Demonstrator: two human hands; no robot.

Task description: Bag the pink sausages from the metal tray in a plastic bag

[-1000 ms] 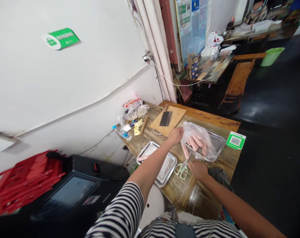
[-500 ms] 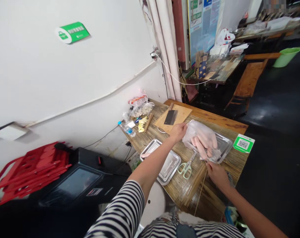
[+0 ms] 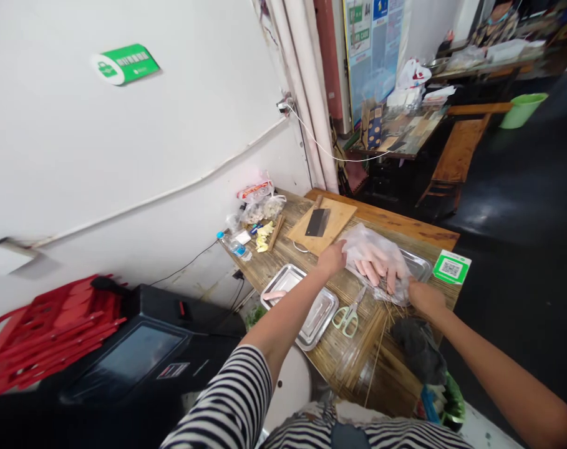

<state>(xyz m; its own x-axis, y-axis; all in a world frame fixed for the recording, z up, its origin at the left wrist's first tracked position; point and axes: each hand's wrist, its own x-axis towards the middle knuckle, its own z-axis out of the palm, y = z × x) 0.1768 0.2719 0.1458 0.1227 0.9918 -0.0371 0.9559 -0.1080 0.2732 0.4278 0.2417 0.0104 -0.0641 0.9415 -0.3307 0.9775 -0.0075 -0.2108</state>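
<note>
A clear plastic bag (image 3: 358, 240) holding several pale pink, sausage-like pieces (image 3: 381, 263) lies over a metal tray (image 3: 418, 265). My left hand (image 3: 332, 257) is closed on the bag's left edge. On the bag's near right side, my right hand (image 3: 426, 298) is closed on the plastic, its fingertips partly hidden. A second metal tray (image 3: 318, 315) sits below my left forearm, with one pink piece (image 3: 274, 295) at its far left end. Light-green-handled scissors (image 3: 347, 319) lie between that tray and a bundle of thin wooden skewers (image 3: 365, 352).
A cleaver (image 3: 317, 222) rests on a wooden cutting board (image 3: 339, 215) at the back. A water bottle (image 3: 232, 246) and yellow peelings (image 3: 264, 236) are near the wall. A dark cloth-like bundle (image 3: 418, 349) hangs by the table's near right edge. A QR-code card (image 3: 451, 267) is at the right corner.
My right hand has moved up and right, from the bag's near bottom to its right side. The pink pieces have spread apart inside the bag. My left hand keeps its hold.
</note>
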